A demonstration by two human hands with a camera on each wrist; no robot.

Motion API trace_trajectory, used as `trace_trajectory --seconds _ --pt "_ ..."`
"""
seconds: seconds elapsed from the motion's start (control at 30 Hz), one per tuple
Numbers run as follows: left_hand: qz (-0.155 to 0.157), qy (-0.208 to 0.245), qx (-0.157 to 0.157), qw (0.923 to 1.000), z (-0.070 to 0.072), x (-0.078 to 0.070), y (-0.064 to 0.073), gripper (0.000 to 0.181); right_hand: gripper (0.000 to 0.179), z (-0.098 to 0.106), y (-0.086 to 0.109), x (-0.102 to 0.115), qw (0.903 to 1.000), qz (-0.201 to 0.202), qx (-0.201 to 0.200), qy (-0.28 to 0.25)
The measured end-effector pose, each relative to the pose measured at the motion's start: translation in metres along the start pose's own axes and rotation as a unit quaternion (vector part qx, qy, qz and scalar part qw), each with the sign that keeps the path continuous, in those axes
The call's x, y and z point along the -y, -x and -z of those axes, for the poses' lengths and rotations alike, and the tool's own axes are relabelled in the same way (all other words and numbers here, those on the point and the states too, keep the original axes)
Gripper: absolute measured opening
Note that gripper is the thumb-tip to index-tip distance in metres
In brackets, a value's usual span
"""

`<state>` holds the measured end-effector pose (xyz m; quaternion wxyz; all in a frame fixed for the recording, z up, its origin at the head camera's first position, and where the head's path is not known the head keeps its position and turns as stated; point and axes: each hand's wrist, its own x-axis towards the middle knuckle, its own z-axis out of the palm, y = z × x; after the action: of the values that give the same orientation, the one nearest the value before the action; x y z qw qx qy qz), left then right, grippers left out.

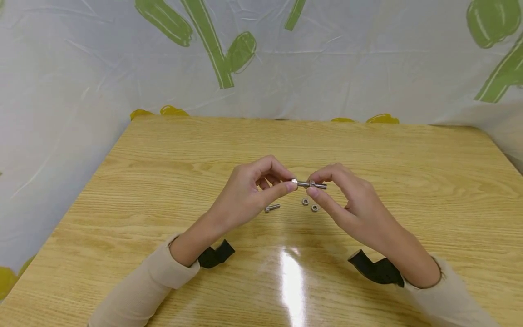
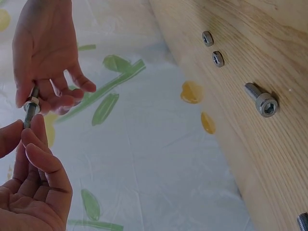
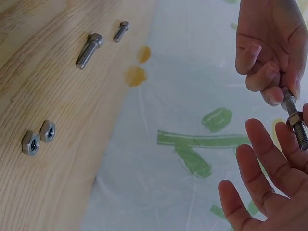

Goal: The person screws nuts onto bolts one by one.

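Observation:
Above the table, my left hand [image 1: 253, 188] pinches a steel bolt [image 1: 303, 184] by its head between thumb and fingertips. The bolt lies nearly level, its threaded end pointing right. A hex nut [image 3: 294, 119] sits partway along the shank, with thread showing beyond it. My right hand [image 1: 355, 204] holds this nut between thumb and index finger, while its other fingers spread loosely in the right wrist view. Below the hands, two loose nuts [image 3: 31, 143] lie close together on the wood. A socket-head bolt [image 2: 263, 102] rests near them, its hex recess visible in the left wrist view.
A second, smaller-looking bolt [image 3: 121, 31] lies farther along the wooden table [image 1: 184, 150]; the left hand hides it in the head view. A white sheet [image 1: 327, 68] with green and yellow plant shapes hangs behind the table. Black straps [image 1: 216, 254] stick out at both wrists.

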<state>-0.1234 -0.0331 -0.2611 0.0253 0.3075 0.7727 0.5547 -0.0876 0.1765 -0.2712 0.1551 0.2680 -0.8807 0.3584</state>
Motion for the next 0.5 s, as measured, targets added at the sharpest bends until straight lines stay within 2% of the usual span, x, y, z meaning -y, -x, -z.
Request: trace_trajectory --seconds 0.2,0.37,0.5 --pt "0.0 0.002 0.002 1.0 -0.001 0.0006 0.0001 0.007 0.006 0.0007 0.0003 0.0001 0.9995 -0.02 0.018 0.016" --pt "0.006 0.0 0.0 1.0 -0.0009 0.0003 0.0002 0.005 0.031 0.0029 -0.0001 0.0033 0.9981 -0.053 0.029 0.017" --pt "0.008 0.001 -0.002 1.0 -0.0007 -0.0003 0.0002 0.005 0.039 0.0025 -0.0011 0.0034 0.9998 -0.016 0.007 0.009"
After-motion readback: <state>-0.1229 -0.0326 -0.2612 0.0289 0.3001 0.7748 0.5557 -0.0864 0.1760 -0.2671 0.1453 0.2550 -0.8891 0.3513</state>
